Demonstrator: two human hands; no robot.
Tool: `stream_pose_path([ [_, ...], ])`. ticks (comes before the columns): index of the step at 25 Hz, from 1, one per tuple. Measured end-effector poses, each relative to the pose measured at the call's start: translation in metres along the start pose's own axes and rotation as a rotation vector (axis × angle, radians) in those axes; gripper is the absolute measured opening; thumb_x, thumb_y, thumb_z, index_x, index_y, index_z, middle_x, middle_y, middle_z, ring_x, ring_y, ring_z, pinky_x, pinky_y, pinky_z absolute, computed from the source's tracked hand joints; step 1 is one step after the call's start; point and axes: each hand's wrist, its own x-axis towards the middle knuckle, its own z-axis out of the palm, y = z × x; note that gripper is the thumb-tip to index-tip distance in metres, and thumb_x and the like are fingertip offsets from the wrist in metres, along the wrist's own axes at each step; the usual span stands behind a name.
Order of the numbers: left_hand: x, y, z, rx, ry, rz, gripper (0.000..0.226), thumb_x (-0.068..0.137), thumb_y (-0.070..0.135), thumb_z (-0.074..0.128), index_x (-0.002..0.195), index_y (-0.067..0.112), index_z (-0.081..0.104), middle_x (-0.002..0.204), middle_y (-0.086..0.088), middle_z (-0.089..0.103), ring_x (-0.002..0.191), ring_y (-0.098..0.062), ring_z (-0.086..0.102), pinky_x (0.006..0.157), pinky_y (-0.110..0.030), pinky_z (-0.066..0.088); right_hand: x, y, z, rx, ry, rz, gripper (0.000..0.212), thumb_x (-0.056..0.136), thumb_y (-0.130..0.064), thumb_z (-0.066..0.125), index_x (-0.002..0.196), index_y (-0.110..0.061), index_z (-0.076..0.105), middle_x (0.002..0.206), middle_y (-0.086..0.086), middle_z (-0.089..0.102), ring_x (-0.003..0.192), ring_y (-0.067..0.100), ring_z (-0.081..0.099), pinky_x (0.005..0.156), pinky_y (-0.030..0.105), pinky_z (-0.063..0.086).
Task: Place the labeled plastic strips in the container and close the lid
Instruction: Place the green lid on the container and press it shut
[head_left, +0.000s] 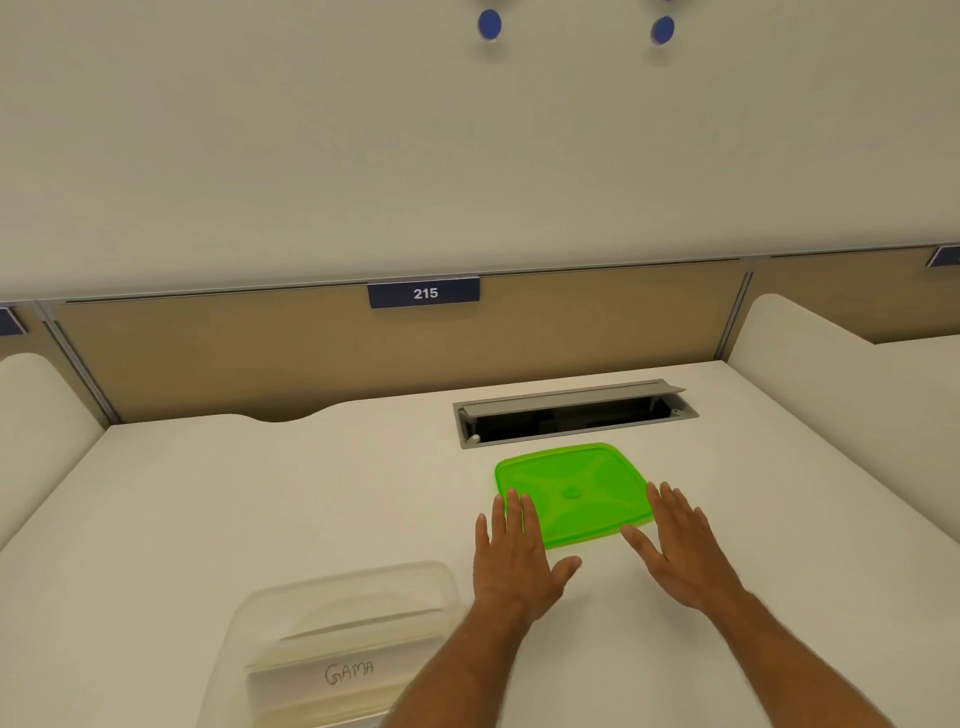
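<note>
while the green lid (571, 491) lies flat, left hand (511, 558) and right hand (680, 553) reach palm-down, each grip open, holding nothing.

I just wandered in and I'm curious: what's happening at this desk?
A person is reaching both open hands, left and right, toward a flat green plastic lid lying on the white desk. The clear plastic container nearer them holds labeled strips, one reading GAMA, and is not yet closed.
</note>
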Motion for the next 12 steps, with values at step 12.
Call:
stream_pose_path([
  [12, 0.046, 0.008, 0.022, -0.495, -0.088, -0.325, 0.112, 0.084, 0.072, 0.05, 0.155, 0.001, 0.001, 0.164, -0.014, 0.011, 0.151, -0.031, 0.009, 0.122, -0.044, 0.01, 0.057, 0.009, 0.028, 0.445, -0.036, 0.187, 0.082, 0.093, -0.056, 0.044, 0.149, 0.001, 0.024, 0.155, 0.021, 0.033, 0.143, 0.031, 0.031, 0.117, 0.04, 0.024],
])
